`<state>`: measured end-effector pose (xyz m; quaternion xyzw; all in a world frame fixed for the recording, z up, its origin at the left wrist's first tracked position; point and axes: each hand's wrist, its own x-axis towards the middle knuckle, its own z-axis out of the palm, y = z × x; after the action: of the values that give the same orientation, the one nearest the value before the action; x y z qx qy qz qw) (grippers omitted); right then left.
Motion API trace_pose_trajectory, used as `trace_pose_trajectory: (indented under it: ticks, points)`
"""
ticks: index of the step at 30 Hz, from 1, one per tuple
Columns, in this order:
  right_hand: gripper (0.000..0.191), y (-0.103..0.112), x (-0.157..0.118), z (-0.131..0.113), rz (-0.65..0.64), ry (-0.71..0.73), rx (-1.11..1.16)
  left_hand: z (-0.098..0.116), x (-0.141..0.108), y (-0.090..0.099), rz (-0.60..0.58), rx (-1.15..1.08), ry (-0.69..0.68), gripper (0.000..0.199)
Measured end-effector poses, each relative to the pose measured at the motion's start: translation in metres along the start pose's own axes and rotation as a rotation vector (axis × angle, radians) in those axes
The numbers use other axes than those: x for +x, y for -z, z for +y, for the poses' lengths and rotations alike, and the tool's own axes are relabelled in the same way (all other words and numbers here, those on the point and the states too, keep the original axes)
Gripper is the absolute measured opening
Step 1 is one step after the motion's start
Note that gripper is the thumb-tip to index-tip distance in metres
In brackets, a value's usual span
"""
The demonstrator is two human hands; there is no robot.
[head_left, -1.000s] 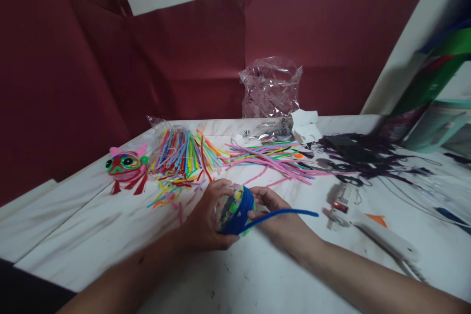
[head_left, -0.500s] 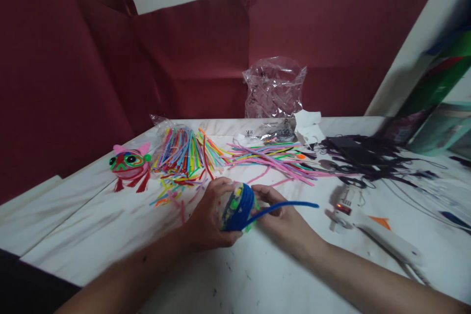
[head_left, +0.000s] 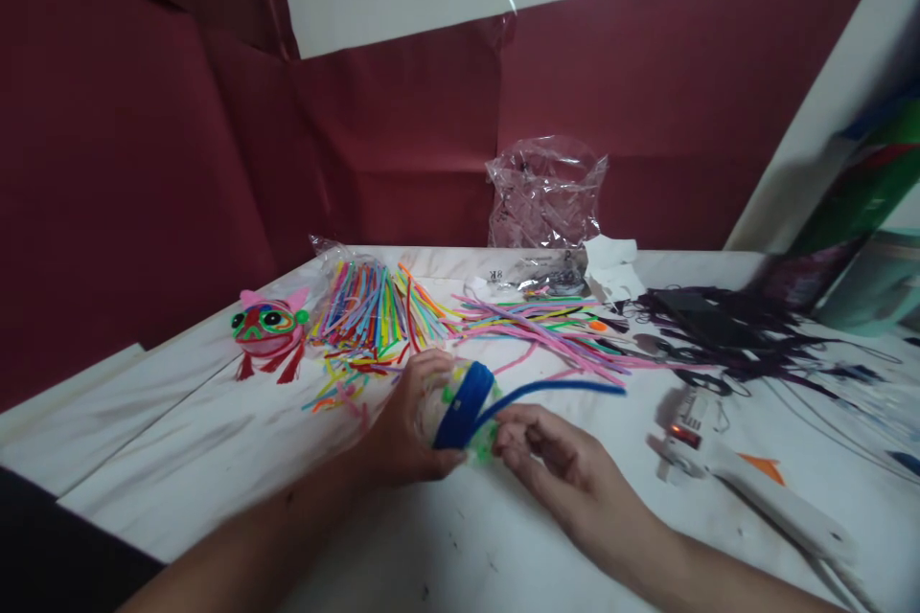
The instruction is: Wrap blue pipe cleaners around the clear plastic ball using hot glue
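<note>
My left hand (head_left: 399, 431) is wrapped round a clear, rounded piece (head_left: 429, 402) with green and yellow bits on it. A broad band of blue pipe cleaner (head_left: 466, 405) circles this piece, and one loose length sticks out to the right in a gentle curve. Just below that loose length is my right hand (head_left: 567, 465), its fingers loosely bent and apart, with the tips close to the piece's right side. Whether they touch it I cannot tell.
A pink-eared animal head (head_left: 269, 330) with red tassels stands at left. Behind my hands lie bundled pipe cleaners (head_left: 363, 306) and loose pink ones (head_left: 546, 340). On the right are a white glue gun (head_left: 776, 503), an orange scrap (head_left: 763, 469) and dark cords (head_left: 762, 335).
My right hand has drawn back from the piece, down and to the right, and its fingers have loosened. The left hand keeps its hold. The view has tilted up slightly.
</note>
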<state>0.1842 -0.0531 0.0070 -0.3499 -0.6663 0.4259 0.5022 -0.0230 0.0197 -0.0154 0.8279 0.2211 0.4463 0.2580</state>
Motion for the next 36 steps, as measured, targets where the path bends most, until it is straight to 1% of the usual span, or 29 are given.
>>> trace_pose_trajectory:
  ticks: [2, 3, 5, 6, 8, 10, 12, 14, 16, 19, 22, 24, 27, 30, 32, 34, 36]
  points:
    - [0.019, 0.001, 0.003, 0.004, 0.064, -0.091, 0.091, 0.003, 0.0, -0.002, -0.006, 0.097, -0.068, 0.079]
    - [0.021, 0.002, 0.004, 0.006, 0.064, -0.107, 0.117, 0.005, 0.0, -0.003, -0.002, 0.128, -0.085, 0.08]
    - [0.019, 0.004, 0.004, 0.007, 0.016, -0.071, 0.103, 0.006, 0.001, -0.005, 0.013, 0.151, -0.094, 0.08]
    - [0.015, 0.004, 0.003, 0.006, -0.014, -0.024, 0.06, 0.007, 0.001, -0.005, 0.02, 0.158, -0.093, 0.08]
    - [0.009, 0.004, 0.0, 0.004, -0.052, 0.13, -0.069, 0.006, 0.002, -0.005, 0.032, 0.17, -0.08, 0.079]
    - [0.016, 0.003, -0.003, 0.001, -0.064, 0.286, -0.202, 0.006, 0.002, -0.004, 0.039, 0.185, -0.073, 0.079]
    - [0.023, 0.002, -0.004, -0.001, -0.057, 0.41, -0.294, 0.005, 0.002, -0.003, 0.038, 0.19, -0.079, 0.08]
    - [0.027, 0.002, -0.004, -0.002, -0.062, 0.472, -0.349, 0.006, 0.002, -0.003, 0.032, 0.179, -0.094, 0.081]
    - [0.028, 0.002, -0.004, -0.002, -0.062, 0.504, -0.369, 0.006, 0.002, -0.003, 0.029, 0.165, -0.09, 0.08]
    - [0.029, 0.003, -0.005, -0.001, -0.069, 0.503, -0.372, 0.007, 0.003, -0.003, 0.035, 0.145, -0.071, 0.077]
    - [0.027, 0.004, -0.006, 0.0, -0.061, 0.457, -0.349, 0.008, 0.004, -0.003, 0.042, 0.13, -0.081, 0.075]
    - [0.02, 0.004, -0.005, 0.0, -0.013, 0.394, -0.302, 0.009, 0.005, -0.003, 0.038, 0.12, -0.087, 0.074]
    - [0.011, 0.003, -0.002, 0.0, 0.077, 0.253, -0.208, 0.009, 0.005, -0.003, 0.026, 0.104, -0.073, 0.072]
    - [0.007, 0.002, 0.0, 0.002, 0.112, 0.134, -0.126, 0.007, 0.004, -0.002, 0.032, 0.121, -0.066, 0.074]
    - [0.008, 0.002, 0.0, 0.006, 0.108, 0.122, -0.109, 0.005, 0.002, -0.002, 0.033, 0.154, -0.071, 0.077]
    - [0.009, 0.002, 0.001, 0.011, 0.117, 0.137, -0.14, 0.005, 0.001, -0.002, 0.026, 0.195, -0.082, 0.081]
    - [0.009, 0.002, 0.001, 0.015, 0.155, 0.146, -0.167, 0.006, 0.0, -0.002, 0.019, 0.226, -0.107, 0.084]
